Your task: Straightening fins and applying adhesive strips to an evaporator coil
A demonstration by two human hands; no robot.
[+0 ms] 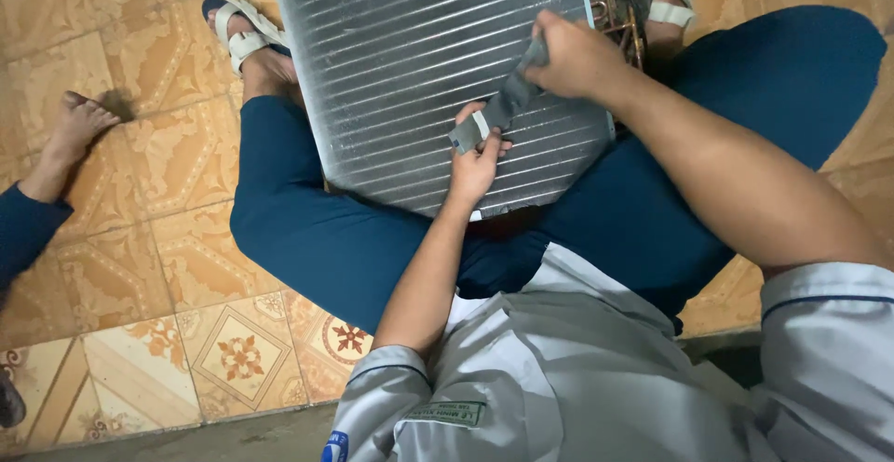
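Note:
A silver finned metal coil panel [410, 61] leans against my legs in dark blue trousers. Over its fins lies a flat grey comb-like tool [498, 108], held at both ends. My right hand [577, 57] grips the tool's upper end near the panel's right edge. My left hand [477, 162] pinches the tool's lower, lighter end near the panel's bottom edge. Copper tubing [616, 6] shows at the panel's right side.
I sit on an orange patterned tile floor [158, 229] wearing white sandals [240, 35]. Another person's bare foot [73, 131] and blue trouser leg rest on the tiles at the left. A dark object [9, 404] sits at the bottom left edge.

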